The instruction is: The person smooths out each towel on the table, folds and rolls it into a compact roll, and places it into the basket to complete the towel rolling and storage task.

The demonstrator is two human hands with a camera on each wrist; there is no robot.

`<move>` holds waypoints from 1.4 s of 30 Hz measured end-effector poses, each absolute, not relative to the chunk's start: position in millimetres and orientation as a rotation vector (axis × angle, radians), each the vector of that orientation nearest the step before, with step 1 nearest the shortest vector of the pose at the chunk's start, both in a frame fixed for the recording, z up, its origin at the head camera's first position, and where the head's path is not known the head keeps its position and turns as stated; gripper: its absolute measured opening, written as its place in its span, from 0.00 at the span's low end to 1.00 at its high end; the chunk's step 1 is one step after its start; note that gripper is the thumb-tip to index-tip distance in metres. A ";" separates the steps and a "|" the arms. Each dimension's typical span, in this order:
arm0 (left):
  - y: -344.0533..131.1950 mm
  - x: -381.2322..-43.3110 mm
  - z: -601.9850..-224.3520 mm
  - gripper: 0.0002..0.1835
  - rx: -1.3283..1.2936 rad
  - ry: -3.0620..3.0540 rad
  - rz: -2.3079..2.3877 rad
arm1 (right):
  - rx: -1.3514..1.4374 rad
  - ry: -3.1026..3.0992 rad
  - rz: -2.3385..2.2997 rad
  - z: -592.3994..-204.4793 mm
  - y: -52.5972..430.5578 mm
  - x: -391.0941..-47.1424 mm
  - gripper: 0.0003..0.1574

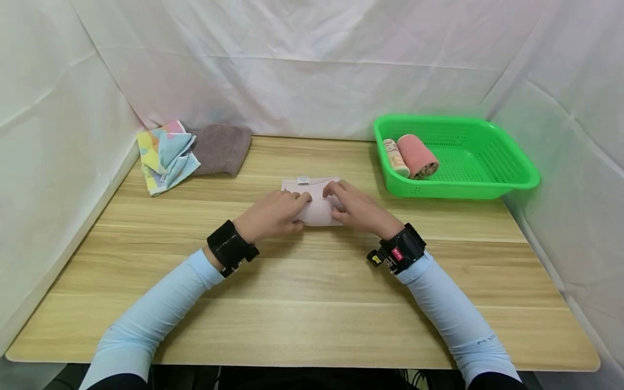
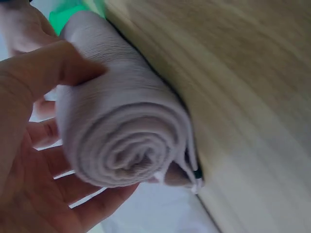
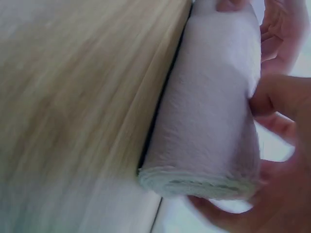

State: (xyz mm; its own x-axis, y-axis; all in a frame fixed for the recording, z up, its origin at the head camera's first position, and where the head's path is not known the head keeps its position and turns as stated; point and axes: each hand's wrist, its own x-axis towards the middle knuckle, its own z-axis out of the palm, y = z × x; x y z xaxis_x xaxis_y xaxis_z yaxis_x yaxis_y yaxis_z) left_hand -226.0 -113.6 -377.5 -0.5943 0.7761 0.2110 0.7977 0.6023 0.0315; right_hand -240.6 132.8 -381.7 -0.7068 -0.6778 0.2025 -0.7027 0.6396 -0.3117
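A pale pinkish towel (image 1: pixel 319 212) lies mid-table, mostly wound into a roll, with a short flat flap bearing a white label (image 1: pixel 303 180) on its far side. My left hand (image 1: pixel 274 215) holds the roll's left end, thumb on one side and fingers curved round the other. At the right end my right hand (image 1: pixel 363 210) grips it the same way. Spiral layers show at the end of the towel roll (image 2: pixel 131 141) in the left wrist view. In the right wrist view, the other end of the roll (image 3: pixel 209 107) looks flattened.
A green basket (image 1: pixel 463 192) at the back right holds a rolled pink towel (image 1: pixel 416 153) and a smaller cream patterned roll (image 1: pixel 395 158). At the back left, a colourful patterned cloth (image 1: pixel 168 157) overlaps a folded grey-brown towel (image 1: pixel 221 149). White curtains (image 1: pixel 312 70) enclose the wooden table (image 1: pixel 302 314).
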 end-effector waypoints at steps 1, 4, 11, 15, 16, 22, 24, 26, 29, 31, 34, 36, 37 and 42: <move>-114.5 -227.7 -378.9 0.22 -1.307 -2.677 -0.214 | 1.192 -2.746 0.527 -380.9 131.8 -240.0 0.26; -118.5 -232.1 -381.3 0.22 -1.301 -2.758 -0.339 | 1.225 -2.675 0.391 -377.6 128.7 -237.0 0.32; -123.4 -236.1 -380.4 0.28 -1.339 -2.846 -0.416 | 1.208 -2.685 0.210 -374.0 124.9 -231.3 0.31; -120.9 -236.1 -380.8 0.38 -1.351 -2.818 -0.372 | 1.178 -2.739 0.292 -377.8 128.5 -234.0 0.29; -119.9 -235.8 -380.6 0.41 -1.356 -2.795 -0.351 | 1.173 -2.759 0.333 -379.5 130.1 -235.6 0.28; -114.0 -230.1 -376.1 0.42 -1.380 -2.614 -0.080 | 1.177 -2.864 0.623 -386.3 140.3 -244.1 0.26; -113.1 -228.8 -375.4 0.40 -1.386 -2.579 -0.030 | 1.165 -2.880 0.702 -386.1 142.8 -244.1 0.29; -113.1 -228.6 -375.9 0.37 -1.394 -2.571 -0.059 | 1.154 -2.881 0.721 -385.0 143.7 -242.8 0.31; -114.8 -230.0 -378.6 0.32 -1.394 -2.601 -0.139 | 1.156 -2.830 0.558 -381.4 140.6 -238.0 0.34; -116.4 -231.4 -380.2 0.28 -1.390 -2.637 -0.207 | 1.160 -2.779 0.387 -378.4 135.9 -234.4 0.38; -118.9 -233.3 -380.8 0.24 -1.392 -2.687 -0.293 | 1.155 -2.724 0.176 -374.0 128.9 -230.1 0.44; -120.3 -234.0 -380.5 0.23 -1.384 -2.718 -0.340 | 1.149 -2.723 0.116 -372.3 125.7 -229.4 0.45; -120.8 -234.1 -380.1 0.23 -1.380 -2.730 -0.349 | 1.148 -2.727 0.099 -372.1 124.9 -230.0 0.44; -121.5 -233.6 -378.4 0.27 -1.340 -2.726 -0.260 | 1.169 -2.807 0.255 -376.8 129.2 -239.2 0.37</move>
State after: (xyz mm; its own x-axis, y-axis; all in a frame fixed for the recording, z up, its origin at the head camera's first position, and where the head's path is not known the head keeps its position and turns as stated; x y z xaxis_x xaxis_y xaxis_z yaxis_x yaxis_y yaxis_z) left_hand -233.6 -121.5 -378.4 -0.6103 0.7764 0.1575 0.7922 0.6000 0.1118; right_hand -239.2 129.2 -376.8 -0.7031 -0.6958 0.1468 -0.7109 0.6932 -0.1191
